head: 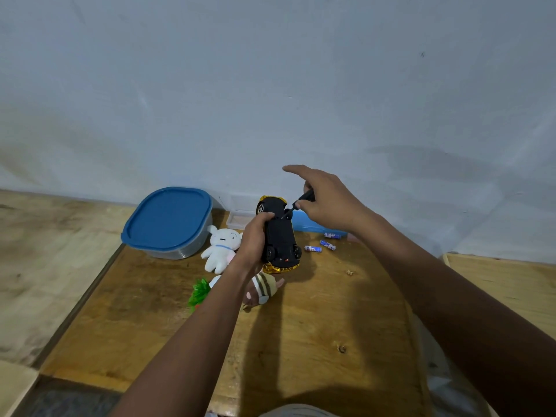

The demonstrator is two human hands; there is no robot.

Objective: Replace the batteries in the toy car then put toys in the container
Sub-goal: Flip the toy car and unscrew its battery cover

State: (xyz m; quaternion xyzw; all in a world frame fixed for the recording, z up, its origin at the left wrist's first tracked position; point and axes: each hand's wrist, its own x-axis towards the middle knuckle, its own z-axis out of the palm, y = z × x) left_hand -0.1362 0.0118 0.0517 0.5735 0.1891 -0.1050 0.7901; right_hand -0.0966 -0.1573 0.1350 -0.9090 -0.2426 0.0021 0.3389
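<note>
Head-worn view — looking forward and down, close over the table (331, 311), wall (270, 85) beyond.

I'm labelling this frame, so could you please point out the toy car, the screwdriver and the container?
toy car (279, 236): head view, on its black underside.
screwdriver (307, 196): head view, on its black handle.
container (168, 219): head view, on the middle of its blue lid.

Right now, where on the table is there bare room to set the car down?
Bare wood: the near half of the table, this side of the striped plush; also right of it, below the batteries. Crowded: the back, with the lidded container, white plush and blue case.
</note>
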